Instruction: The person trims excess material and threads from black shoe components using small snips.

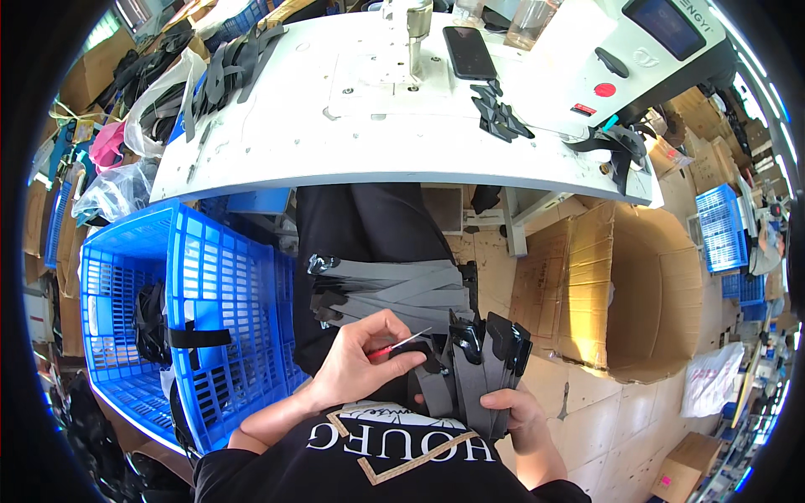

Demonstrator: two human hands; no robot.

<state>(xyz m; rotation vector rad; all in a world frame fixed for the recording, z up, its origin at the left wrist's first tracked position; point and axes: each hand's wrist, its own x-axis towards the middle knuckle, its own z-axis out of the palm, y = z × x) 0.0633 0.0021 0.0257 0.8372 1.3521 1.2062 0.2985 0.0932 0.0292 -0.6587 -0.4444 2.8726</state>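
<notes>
My left hand (360,360) is closed on a small pointed tool with a red handle (380,353); its thin metal tip points right, toward the straps. Whether it is a pair of snips or a small blade, I cannot tell. A fanned bundle of dark grey straps (475,381) with glossy black ends is gripped low down by my right hand (521,411), its thumb across the front. The left fingers are close beside the leftmost strap of this bundle. Across my lap lies a pile of similar grey straps (394,285).
Ahead stands a white sewing-machine table (277,142) with a phone (470,52), black pieces (498,113) and dark straps (239,63) on it. A blue crate (222,310) is at the left, an open cardboard box (591,293) at the right.
</notes>
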